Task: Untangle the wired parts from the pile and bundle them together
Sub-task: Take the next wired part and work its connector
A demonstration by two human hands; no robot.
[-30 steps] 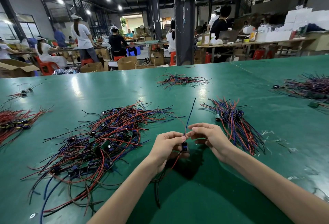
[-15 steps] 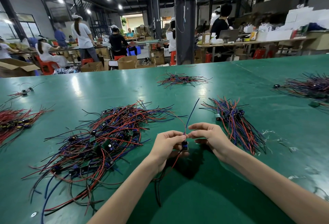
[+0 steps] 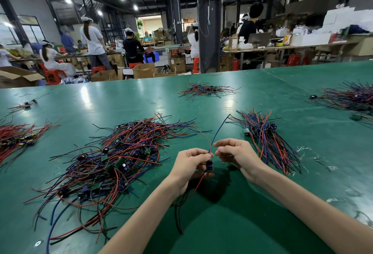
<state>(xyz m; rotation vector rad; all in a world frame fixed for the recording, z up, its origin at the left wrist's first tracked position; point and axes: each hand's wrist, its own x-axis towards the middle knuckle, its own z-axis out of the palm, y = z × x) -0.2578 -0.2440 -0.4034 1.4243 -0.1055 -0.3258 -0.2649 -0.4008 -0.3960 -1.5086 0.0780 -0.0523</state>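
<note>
**One wired part pinched between the hands**

The left hand (image 3: 189, 162) pinches a wired part (image 3: 209, 165) just above the green table (image 3: 222, 233), thumb and forefinger pressed together above its small dark component. A blue wire (image 3: 219, 130) rises from the pinch; red and black leads trail down, partly hidden by the left wrist. The right hand (image 3: 240, 154) sits just beside it with fingers curled, and whether its fingertips touch the wire is unclear. The tangled pile (image 3: 121, 158) lies to the left, the bundle (image 3: 266, 138) to the right

Left: tangled pile of red, blue and black wired parts (image 3: 113, 158) blocks.
Right: aligned red-and-blue wire bundle (image 3: 268, 142) blocks.
Near edge: open green tabletop (image 3: 232, 233), passable.
</note>
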